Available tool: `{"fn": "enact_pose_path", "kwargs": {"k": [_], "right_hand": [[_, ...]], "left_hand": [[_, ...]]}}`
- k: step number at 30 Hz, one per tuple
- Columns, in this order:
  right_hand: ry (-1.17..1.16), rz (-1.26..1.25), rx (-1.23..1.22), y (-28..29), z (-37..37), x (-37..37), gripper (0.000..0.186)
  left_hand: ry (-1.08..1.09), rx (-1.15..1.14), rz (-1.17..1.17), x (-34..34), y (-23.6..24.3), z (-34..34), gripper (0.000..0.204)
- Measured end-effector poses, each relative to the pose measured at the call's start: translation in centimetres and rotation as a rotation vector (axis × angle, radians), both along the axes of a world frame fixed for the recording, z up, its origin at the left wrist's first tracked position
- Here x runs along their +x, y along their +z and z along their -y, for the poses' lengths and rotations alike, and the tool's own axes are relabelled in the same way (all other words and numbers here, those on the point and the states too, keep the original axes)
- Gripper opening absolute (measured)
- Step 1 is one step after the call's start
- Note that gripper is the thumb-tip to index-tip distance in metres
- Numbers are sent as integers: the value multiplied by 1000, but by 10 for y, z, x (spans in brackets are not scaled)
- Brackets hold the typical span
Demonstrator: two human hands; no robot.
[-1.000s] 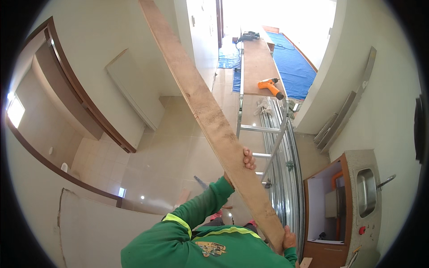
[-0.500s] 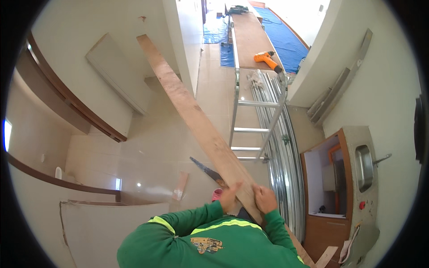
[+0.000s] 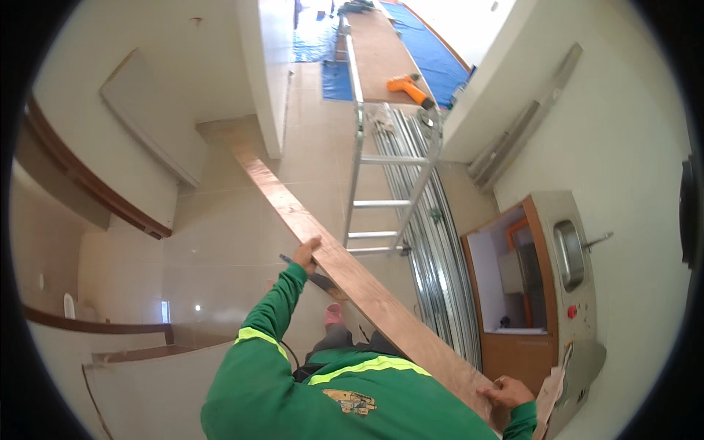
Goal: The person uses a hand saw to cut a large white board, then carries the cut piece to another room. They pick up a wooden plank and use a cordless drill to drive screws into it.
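While the right hand [image 3: 506, 392] clamps the near end of the long wooden plank [image 3: 352, 275], the left hand [image 3: 306, 253] grips its edge farther along; its long axis slants away up-left over the tiled floor [image 3: 220, 249], beside the ladder [image 3: 389, 191].

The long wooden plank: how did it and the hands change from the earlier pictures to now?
The long wooden plank swung down, its far end dropping toward the tiled floor. The left hand slid forward along it; the right hand moved back to its near end. Both hands keep hold. The aluminium ladder and orange drill stayed put.
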State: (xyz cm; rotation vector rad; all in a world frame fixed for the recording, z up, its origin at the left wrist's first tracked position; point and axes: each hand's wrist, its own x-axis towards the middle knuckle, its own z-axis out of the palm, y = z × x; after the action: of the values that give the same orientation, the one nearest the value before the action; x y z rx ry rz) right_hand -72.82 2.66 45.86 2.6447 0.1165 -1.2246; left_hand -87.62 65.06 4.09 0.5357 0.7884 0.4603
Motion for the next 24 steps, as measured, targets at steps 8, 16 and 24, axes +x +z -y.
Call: {"fn": "enact_pose_path", "kwargs": {"k": [8, 16, 24], "right_hand": [[138, 216, 340, -40, -72, -17, 77], [275, 262, 412, -71, -126, 3, 90], [380, 246, 589, -108, -163, 50, 76]], "left_hand": [[236, -245, 268, -12, -45, -18, 61], [115, 928, -1206, -25, -63, 27, 90], [-664, 1375, 270, 72, 295, 212, 51]]}}
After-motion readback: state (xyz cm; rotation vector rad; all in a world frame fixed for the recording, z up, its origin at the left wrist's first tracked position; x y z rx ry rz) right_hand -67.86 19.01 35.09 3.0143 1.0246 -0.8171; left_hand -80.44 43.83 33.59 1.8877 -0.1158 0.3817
